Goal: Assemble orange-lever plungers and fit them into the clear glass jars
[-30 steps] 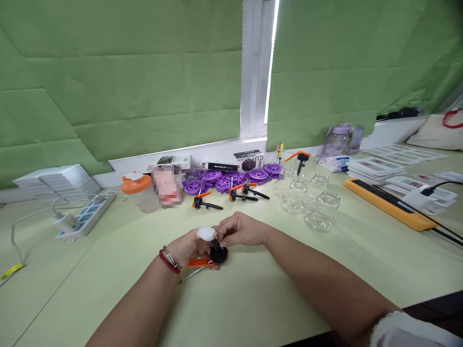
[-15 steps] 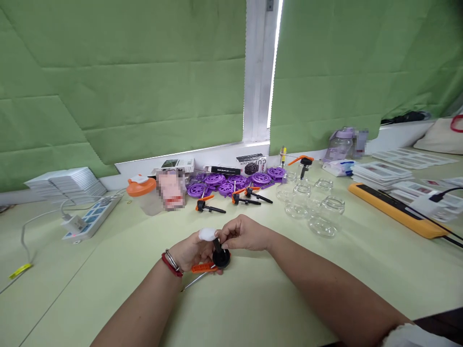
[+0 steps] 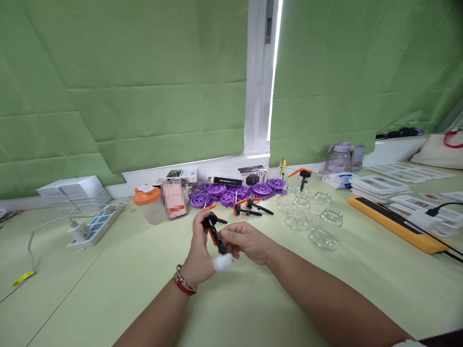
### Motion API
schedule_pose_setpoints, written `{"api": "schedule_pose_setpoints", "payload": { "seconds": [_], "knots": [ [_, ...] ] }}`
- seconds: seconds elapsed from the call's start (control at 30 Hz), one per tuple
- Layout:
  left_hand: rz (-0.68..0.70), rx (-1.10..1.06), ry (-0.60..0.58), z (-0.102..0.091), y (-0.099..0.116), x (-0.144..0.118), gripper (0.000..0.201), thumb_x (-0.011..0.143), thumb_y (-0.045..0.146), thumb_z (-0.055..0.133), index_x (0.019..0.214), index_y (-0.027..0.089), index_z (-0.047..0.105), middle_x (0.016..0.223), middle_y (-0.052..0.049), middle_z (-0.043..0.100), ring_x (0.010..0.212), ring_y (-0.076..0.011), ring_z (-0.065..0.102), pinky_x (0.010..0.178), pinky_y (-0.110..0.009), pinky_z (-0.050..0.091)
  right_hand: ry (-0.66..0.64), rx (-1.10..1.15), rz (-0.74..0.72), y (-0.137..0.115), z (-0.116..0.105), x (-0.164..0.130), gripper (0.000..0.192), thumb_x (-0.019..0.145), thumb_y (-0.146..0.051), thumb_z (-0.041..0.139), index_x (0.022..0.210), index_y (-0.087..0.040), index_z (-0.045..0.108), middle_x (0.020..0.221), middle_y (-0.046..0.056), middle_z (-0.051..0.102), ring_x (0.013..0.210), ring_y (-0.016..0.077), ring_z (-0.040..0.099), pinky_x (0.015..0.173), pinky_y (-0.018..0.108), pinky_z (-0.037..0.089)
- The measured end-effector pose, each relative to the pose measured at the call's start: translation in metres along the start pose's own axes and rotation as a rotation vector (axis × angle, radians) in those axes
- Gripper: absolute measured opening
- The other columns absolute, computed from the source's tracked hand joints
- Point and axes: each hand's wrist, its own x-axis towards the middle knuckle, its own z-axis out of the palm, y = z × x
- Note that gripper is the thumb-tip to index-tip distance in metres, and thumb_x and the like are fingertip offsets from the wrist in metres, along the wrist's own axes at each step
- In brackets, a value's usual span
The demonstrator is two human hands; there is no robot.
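Observation:
A black part with a round head, a rod-like stem and an orange arm is in my left hand, tilted with its head up and left. The fingers of that hand wrap round the head, and the thumb, covered in white, reaches towards the stem's lower end. My right hand has its fingers curled and pinched against the side of the stem; whether they hold a small piece is hidden. Similar black and orange parts lie just beyond my hands, near several purple wheel-shaped pieces.
Clear glass jars stand to the right; one at the back bears a black and orange top. An orange power strip and stacked cards lie farther right. On the left are an orange-lidded cup, a phone and a white power strip.
My left hand has turned and risen, so the part's round head now points up instead of down. My right hand stays beside the stem. The view has tipped slightly upward.

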Motion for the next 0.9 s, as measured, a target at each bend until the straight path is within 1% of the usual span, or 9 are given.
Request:
{"api": "schedule_pose_setpoints", "payload": {
  "seconds": [0.1, 0.17, 0.23, 0.3, 0.37, 0.43, 0.5, 0.7, 0.9],
  "knots": [
    [0.161, 0.283, -0.048, 0.004, -0.012, -0.004, 0.114, 0.044, 0.040, 0.084, 0.136, 0.027, 0.017, 0.147, -0.016, 0.008, 0.137, -0.0366, 0.013, 0.108, -0.051, 0.022, -0.015, -0.155, -0.047, 0.001, 0.003, -0.001, 0.034, 0.076, -0.044, 0.064, 0.085, -0.012, 0.061, 0.072, 0.003, 0.063, 0.054, 0.0087, 0.051, 0.050, 0.022, 0.038],
    [0.188, 0.373, -0.046, 0.000, -0.021, -0.003, 0.118, 0.045, 0.044, 0.084, 0.137, 0.027, 0.012, 0.148, -0.017, 0.005, 0.138, -0.0371, 0.010, 0.108, -0.053, 0.022, 0.029, -0.457, -0.118, 0.005, -0.002, 0.001, 0.024, 0.084, -0.035, 0.054, 0.089, -0.013, 0.062, 0.076, 0.004, 0.062, 0.062, 0.0112, 0.053, 0.058, 0.024, 0.041],
    [0.173, 0.442, -0.027, -0.007, -0.030, 0.001, 0.116, 0.049, 0.048, 0.081, 0.138, 0.025, 0.010, 0.148, -0.019, 0.007, 0.138, -0.0371, 0.012, 0.108, -0.053, 0.023, 0.123, -0.897, -0.198, 0.013, -0.010, 0.007, 0.021, 0.088, -0.024, 0.045, 0.097, -0.014, 0.062, 0.085, 0.006, 0.063, 0.075, 0.0151, 0.056, 0.067, 0.027, 0.042],
    [0.116, 0.506, -0.013, -0.015, -0.041, 0.004, 0.107, 0.058, 0.048, 0.077, 0.138, 0.022, 0.011, 0.147, -0.019, 0.012, 0.137, -0.0353, 0.015, 0.108, -0.052, 0.023, 0.225, -1.310, -0.215, 0.023, -0.020, 0.015, 0.027, 0.089, -0.016, 0.041, 0.108, -0.015, 0.059, 0.095, 0.010, 0.063, 0.088, 0.0190, 0.056, 0.076, 0.030, 0.041],
    [0.034, 0.570, 0.020, -0.021, -0.052, 0.007, 0.091, 0.070, 0.044, 0.068, 0.138, 0.020, 0.013, 0.147, -0.018, 0.016, 0.137, -0.0323, 0.018, 0.109, -0.050, 0.024, 0.301, -1.540, -0.170, 0.033, -0.029, 0.024, 0.031, 0.089, -0.012, 0.038, 0.114, -0.015, 0.056, 0.100, 0.011, 0.062, 0.092, 0.0205, 0.056, 0.079, 0.030, 0.041],
    [-0.044, 0.656, 0.045, -0.024, -0.062, 0.008, 0.081, 0.076, 0.039, 0.061, 0.139, 0.018, 0.015, 0.148, -0.017, 0.017, 0.137, -0.0306, 0.019, 0.109, -0.049, 0.024, 0.390, -1.635, -0.132, 0.041, -0.035, 0.033, 0.033, 0.088, -0.010, 0.038, 0.116, -0.015, 0.054, 0.105, 0.012, 0.062, 0.094, 0.0209, 0.056, 0.079, 0.030, 0.041],
    [-0.095, 0.752, 0.036, -0.025, -0.072, 0.009, 0.077, 0.077, 0.035, 0.058, 0.140, 0.016, 0.017, 0.149, -0.016, 0.017, 0.137, -0.0301, 0.019, 0.110, -0.048, 0.023, 0.440, -1.703, -0.103, 0.047, -0.039, 0.042, 0.037, 0.085, -0.006, 0.037, 0.118, -0.014, 0.052, 0.107, 0.013, 0.061, 0.095, 0.0213, 0.056, 0.080, 0.030, 0.041],
    [-0.230, 0.992, -0.090, -0.019, -0.094, 0.018, 0.074, 0.074, 0.034, 0.058, 0.139, 0.012, 0.030, 0.151, -0.017, 0.010, 0.137, -0.0344, 0.016, 0.109, -0.050, 0.022, 0.424, -1.781, -0.059, 0.056, -0.044, 0.059, 0.038, 0.083, -0.003, 0.037, 0.116, -0.009, 0.055, 0.103, 0.015, 0.063, 0.093, 0.0234, 0.058, 0.077, 0.033, 0.043],
    [-0.207, 1.091, -0.157, -0.019, -0.103, 0.033, 0.068, 0.074, 0.038, 0.058, 0.136, 0.019, 0.039, 0.151, -0.014, 0.010, 0.136, -0.0375, 0.016, 0.108, -0.053, 0.020, 0.382, -1.794, -0.086, 0.058, -0.052, 0.066, 0.040, 0.086, -0.006, 0.038, 0.122, -0.012, 0.053, 0.102, 0.014, 0.065, 0.098, 0.0217, 0.057, 0.081, 0.031, 0.041]
  ]
}}
